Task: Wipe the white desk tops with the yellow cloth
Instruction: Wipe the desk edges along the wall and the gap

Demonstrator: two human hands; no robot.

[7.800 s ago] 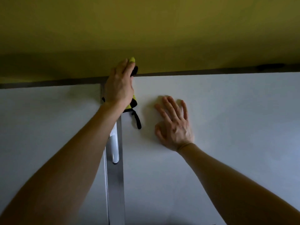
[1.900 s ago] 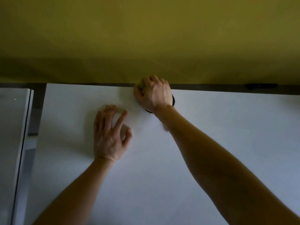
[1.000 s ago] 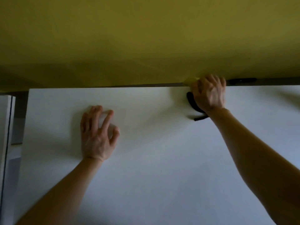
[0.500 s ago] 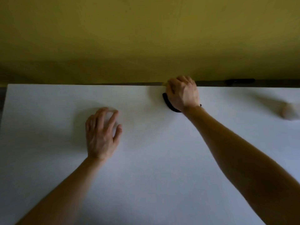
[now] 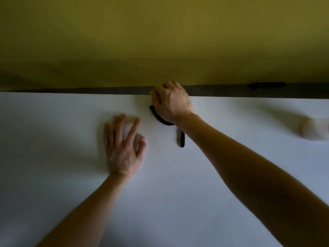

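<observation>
A white desk top [image 5: 53, 184] fills the lower half of the view. Behind it, at 12 o'clock, stands a wide yellow panel [image 5: 160, 32], with a dark strip [image 5: 71, 90] between the two.

The left hand [image 5: 122, 148] lies flat on the desk toward 8 o'clock from centre, fingers spread. At its 1 o'clock, by the desk's far edge, the right hand [image 5: 171, 104] is curled, knuckles up, gripping the yellow cloth [image 5: 157, 117]. The cloth is almost hidden under that hand. Only its black edging and a short black strap [image 5: 182, 139] show, lying on the desk.

At 3 o'clock a pale object [image 5: 313, 129] is too blurred to identify. At 2 o'clock a small black item [image 5: 267, 85] sits on the strip.
</observation>
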